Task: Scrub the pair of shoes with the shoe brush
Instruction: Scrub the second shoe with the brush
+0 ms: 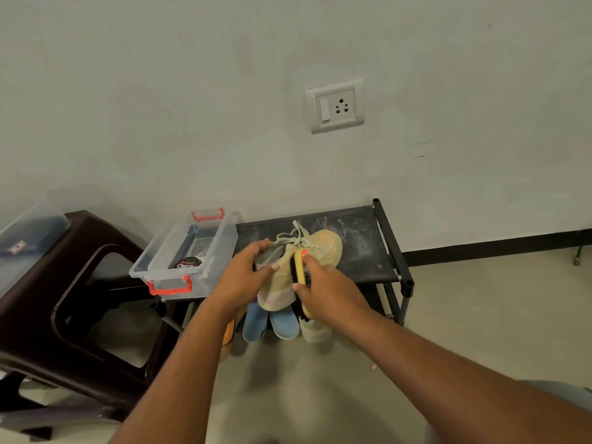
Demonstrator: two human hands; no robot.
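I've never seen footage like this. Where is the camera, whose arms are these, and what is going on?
There is no machine here. A person wears one wide-angle camera on the head, looking down at their own bare hands. The left hand grips a beige canvas lace-up shoe over a black fabric-topped shoe rack. The right hand holds a yellow-backed shoe brush with black bristles against the shoe's side. A clear plastic box with red handles sits at the rack's left end, and blue shoes lie below.

Beige shoe (323,248); yellow and black brush (300,267); clear box (221,248), red handles (169,288); black rack (358,251), white-dusted.
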